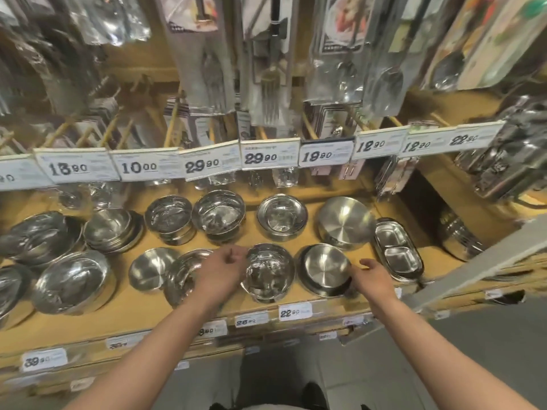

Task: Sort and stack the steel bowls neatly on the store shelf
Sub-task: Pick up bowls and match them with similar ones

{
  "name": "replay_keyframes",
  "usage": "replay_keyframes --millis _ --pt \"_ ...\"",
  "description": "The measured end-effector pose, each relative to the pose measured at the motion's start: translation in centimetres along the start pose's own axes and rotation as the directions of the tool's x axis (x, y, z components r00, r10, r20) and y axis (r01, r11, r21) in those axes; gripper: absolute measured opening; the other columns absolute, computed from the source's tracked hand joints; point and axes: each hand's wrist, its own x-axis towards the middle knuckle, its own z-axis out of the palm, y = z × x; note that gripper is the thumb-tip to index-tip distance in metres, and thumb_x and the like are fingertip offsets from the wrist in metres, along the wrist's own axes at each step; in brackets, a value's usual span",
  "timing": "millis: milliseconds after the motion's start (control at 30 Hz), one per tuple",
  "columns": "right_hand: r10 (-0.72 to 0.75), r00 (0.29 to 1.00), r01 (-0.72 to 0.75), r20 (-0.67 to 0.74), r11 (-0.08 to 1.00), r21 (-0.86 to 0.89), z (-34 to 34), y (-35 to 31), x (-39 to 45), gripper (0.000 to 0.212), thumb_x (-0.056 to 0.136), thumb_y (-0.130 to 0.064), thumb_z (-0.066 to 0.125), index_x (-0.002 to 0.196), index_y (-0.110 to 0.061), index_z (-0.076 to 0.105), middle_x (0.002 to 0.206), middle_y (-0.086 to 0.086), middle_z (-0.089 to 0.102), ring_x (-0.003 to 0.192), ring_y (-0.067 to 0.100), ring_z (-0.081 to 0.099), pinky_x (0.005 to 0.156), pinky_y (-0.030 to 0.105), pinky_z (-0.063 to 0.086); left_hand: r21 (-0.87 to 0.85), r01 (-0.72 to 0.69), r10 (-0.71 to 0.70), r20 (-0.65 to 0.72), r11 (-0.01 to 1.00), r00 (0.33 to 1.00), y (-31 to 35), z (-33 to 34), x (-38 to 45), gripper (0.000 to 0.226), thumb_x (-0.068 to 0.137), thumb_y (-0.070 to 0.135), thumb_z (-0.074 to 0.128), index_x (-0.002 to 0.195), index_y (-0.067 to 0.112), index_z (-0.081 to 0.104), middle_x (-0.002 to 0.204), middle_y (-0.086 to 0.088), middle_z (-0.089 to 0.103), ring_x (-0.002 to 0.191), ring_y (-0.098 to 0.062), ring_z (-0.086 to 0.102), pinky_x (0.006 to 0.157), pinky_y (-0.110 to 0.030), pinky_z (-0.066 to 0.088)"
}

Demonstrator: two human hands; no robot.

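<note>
Head view, looking down on a wooden store shelf [124, 312] lined with steel bowls.

Front row, centre: shiny wrapped steel bowl [268, 272], upright, sitting on the shelf between both hands. To its right, a brushed steel bowl [324, 269], tilted toward the camera, looks nested in a second one beneath.

Left hand [220, 269]: at the left rim of the wrapped bowl, fingers loosely curled toward it. Contact or grip — cannot tell; blur hides the fingertips. The hand covers part of another shiny bowl [182, 275] to its left.

Right hand [371, 278]: at the lower right edge of the brushed bowl. Thumb lifted clear, fingers seem to reach under the rim; a firm hold is not plain.

Back row: two deep bowl stacks [217, 216], a shallow bowl [281, 217], a large brushed bowl [344, 221]. Divided steel trays [398, 251] at far right. Price tags [259, 156] on the rail above; packaged utensils [270, 81] hanging.
</note>
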Motion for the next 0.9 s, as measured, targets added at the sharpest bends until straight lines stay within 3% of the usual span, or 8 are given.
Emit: replay_keyframes --millis 100,200,333,433,500,567,767,900 --pt "0.000 0.997 0.008 0.079 0.996 -0.094 -0.8 0.1 1.8 0.053 0.094 -0.034 0.068 0.137 -0.005 0.054 0.127 0.018 0.067 0.116 0.034 0.063 0.083 0.031 0.042 -0.029 0.036 -0.036 0.005 0.999 0.999 0.6 2.2 -0.2 0.012 0.096 0.018 0.062 0.099 0.026 0.070 0.087 0.005 0.074 0.069 -0.009 0.062 0.058 -0.018 0.050" --pt "-0.019 0.996 0.027 0.088 0.996 -0.084 -1.5 0.1 3.2 0.044 0.092 -0.033 0.069 0.125 -0.006 0.058 0.119 0.017 0.067 0.115 0.035 0.062 0.081 0.030 0.037 -0.075 0.092 -0.091 0.013 0.993 0.996 1.0 4.4 -0.5 0.013 0.093 0.015 0.062 0.100 0.019 0.072 0.081 0.002 0.073 0.067 -0.016 0.067 0.064 -0.030 0.055" --pt "-0.067 0.996 0.064 0.051 0.996 0.065 -2.8 0.2 5.3 0.048 0.085 -0.036 0.075 0.118 -0.005 0.059 0.104 0.012 0.070 0.101 0.032 0.066 0.086 0.039 0.051 -0.061 0.139 -0.138 0.026 0.988 0.990 1.7 8.6 -1.1 0.008 0.080 0.019 0.064 0.081 0.014 0.070 0.081 -0.012 0.071 0.082 -0.035 0.070 0.087 -0.051 0.058" --pt "-0.118 0.990 0.111 0.082 0.990 0.082 -3.8 -0.3 6.7 0.037 0.088 -0.042 0.072 0.108 -0.013 0.059 0.096 0.003 0.066 0.090 0.023 0.061 0.079 0.033 0.043 0.110 0.102 -0.108 0.050 0.989 0.993 2.1 12.2 -0.9 0.011 0.087 0.016 0.063 0.096 0.013 0.069 0.082 -0.001 0.068 0.073 -0.018 0.060 0.073 -0.037 0.053" --pt "-0.151 0.982 0.145 0.114 0.988 0.054 -4.2 -0.7 7.5 0.028 0.090 -0.041 0.071 0.107 -0.023 0.056 0.102 0.000 0.063 0.094 0.022 0.058 0.083 0.033 0.043 0.236 0.036 -0.053 0.067 0.971 0.996 2.5 14.1 -0.5 0.023 0.090 0.015 0.061 0.112 0.015 0.068 0.096 0.001 0.070 0.084 -0.018 0.065 0.074 -0.030 0.052" --pt "-0.147 0.977 0.140 0.153 0.989 0.057 -4.2 -0.9 8.3 0.032 0.090 -0.036 0.070 0.114 -0.015 0.063 0.108 0.004 0.069 0.102 0.027 0.065 0.093 0.041 0.051 0.292 0.024 -0.041 0.054 0.956 0.998 3.0 15.5 -0.2 0.032 0.092 0.015 0.059 0.124 0.011 0.063 0.110 -0.005 0.071 0.095 -0.020 0.067 0.078 -0.027 0.052" --pt "-0.088 0.969 0.059 0.231 0.990 0.128 -3.9 -0.6 10.6 0.030 0.090 -0.024 0.067 0.114 -0.006 0.068 0.106 0.017 0.075 0.100 0.037 0.071 0.095 0.056 0.055 0.367 0.035 -0.042 0.012 0.930 0.999 3.8 18.2 0.5 0.039 0.092 0.006 0.054 0.129 0.012 0.058 0.117 -0.008 0.071 0.105 -0.025 0.067 0.074 -0.025 0.047" --pt "-0.019 0.960 -0.037 0.280 0.980 0.196 -4.0 -0.7 11.6 0.014 0.095 -0.020 0.065 0.100 -0.006 0.062 0.094 0.017 0.077 0.088 0.033 0.076 0.089 0.054 0.060 0.405 0.082 -0.076 -0.033 0.911 0.997 3.8 19.1 1.4 0.043 0.088 -0.003 0.052 0.130 0.004 0.056 0.125 -0.013 0.064 0.114 -0.029 0.061 0.091 -0.032 0.052"
